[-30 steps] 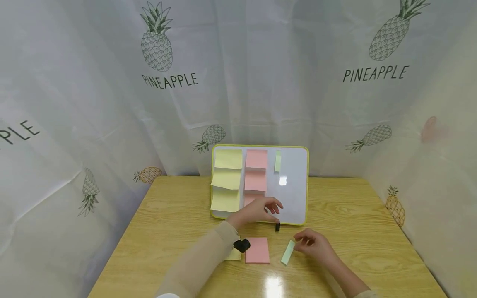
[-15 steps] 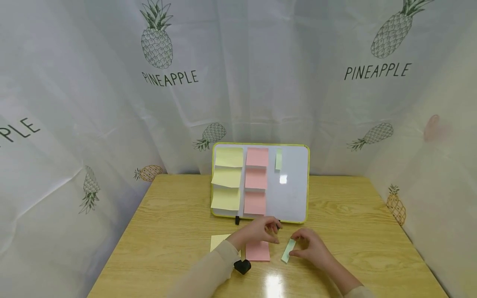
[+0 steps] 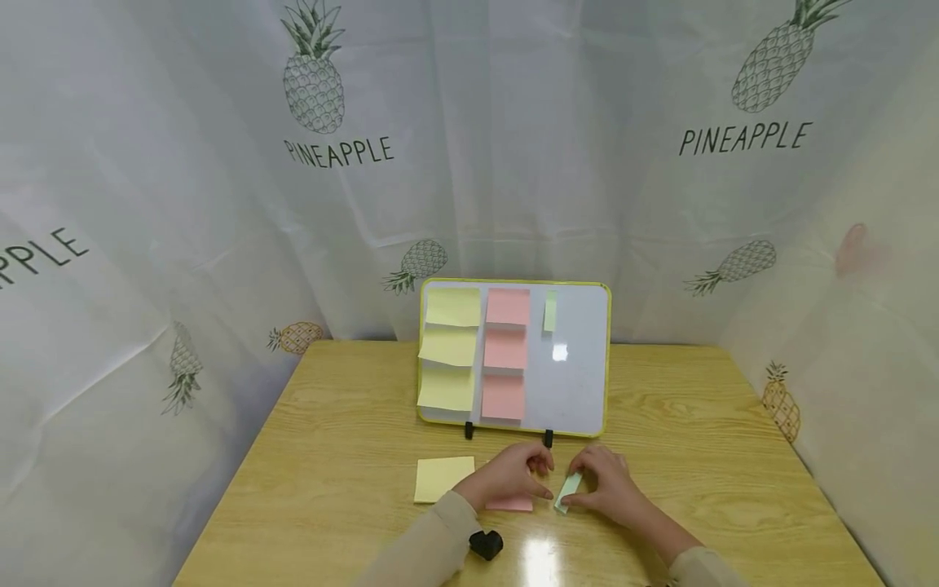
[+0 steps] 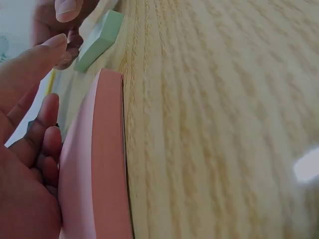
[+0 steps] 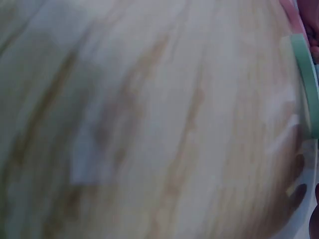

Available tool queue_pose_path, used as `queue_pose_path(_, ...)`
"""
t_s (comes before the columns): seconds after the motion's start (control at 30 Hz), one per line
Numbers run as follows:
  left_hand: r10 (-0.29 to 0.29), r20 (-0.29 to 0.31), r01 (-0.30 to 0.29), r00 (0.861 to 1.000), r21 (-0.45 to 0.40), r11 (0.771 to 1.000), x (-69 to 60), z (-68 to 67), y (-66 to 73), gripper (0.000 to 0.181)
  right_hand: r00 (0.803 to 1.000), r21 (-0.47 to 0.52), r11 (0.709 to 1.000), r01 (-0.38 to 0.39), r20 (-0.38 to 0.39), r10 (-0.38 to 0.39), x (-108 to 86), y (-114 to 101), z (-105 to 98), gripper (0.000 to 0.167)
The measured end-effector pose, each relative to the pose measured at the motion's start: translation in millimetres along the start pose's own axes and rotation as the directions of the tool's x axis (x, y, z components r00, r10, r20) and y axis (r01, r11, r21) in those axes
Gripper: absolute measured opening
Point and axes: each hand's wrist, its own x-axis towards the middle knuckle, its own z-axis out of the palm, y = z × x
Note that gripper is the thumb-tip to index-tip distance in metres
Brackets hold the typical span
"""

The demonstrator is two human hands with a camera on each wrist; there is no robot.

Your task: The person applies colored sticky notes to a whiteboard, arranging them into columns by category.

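In the head view my right hand (image 3: 609, 487) grips a narrow green sticky note pad (image 3: 568, 492) on the table, thumb at its near end and fingers at its far end. Close beside it, my left hand (image 3: 509, 474) hovers over a pink sticky note pad (image 3: 511, 505), holding nothing, its fingers loosely bent. In the left wrist view the pink pad (image 4: 109, 149) lies against the left fingers, and the green pad (image 4: 102, 40) lies past the fingertips. The right wrist view catches the green pad (image 5: 305, 84) only at its edge.
A whiteboard (image 3: 572, 391) with a yellow rim stands behind on black feet. It carries columns of yellow notes (image 3: 449, 346) and pink notes (image 3: 504, 350), plus one green strip (image 3: 550, 311). A yellow pad (image 3: 443, 479) lies left of the pink one. A pineapple-print curtain (image 3: 513, 163) surrounds the table.
My left hand has drawn back from the whiteboard's lower edge, down to the pink pad. My right hand has closed in on the green pad, its thumb now at the near end.
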Motion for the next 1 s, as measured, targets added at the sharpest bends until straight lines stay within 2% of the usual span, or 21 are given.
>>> queue_pose_path(0.2,0.024,0.019,-0.025,1.000,0.054,0.998,0.7,2.1,-6.6,0.032,0.999,-0.004,0.999,0.033,0.009,-0.033,-0.3,2.8,6.9,0.043)
queue_pose_path(0.33,0.030,0.038,-0.033,0.999,0.059,0.998,-0.3,1.3,-5.7,0.032,0.999,0.006,1.000,0.022,0.031,-0.022,-0.8,2.7,7.4,0.042)
queue_pose_path(0.6,0.034,0.034,-0.036,0.999,0.069,0.997,-1.0,2.7,-2.6,0.030,0.998,0.022,0.999,0.031,0.062,-0.032,-0.2,8.7,7.1,0.037)
queue_pose_path(0.77,0.013,-0.021,-0.011,1.000,0.122,0.992,-1.3,8.4,2.0,0.030,0.993,0.062,0.996,0.061,0.092,-0.067,2.8,12.6,2.9,0.030)
queue_pose_path(0.87,-0.009,-0.069,0.019,0.998,0.158,0.987,-0.9,12.3,4.6,0.030,0.987,0.125,0.989,0.081,0.129,-0.097,6.1,13.9,-1.8,0.025)
queue_pose_path(1.0,-0.012,-0.121,0.042,0.993,0.247,0.968,-0.1,16.2,8.7,0.030,0.974,0.243,0.970,0.029,0.212,-0.083,9.7,15.7,-8.8,0.018)
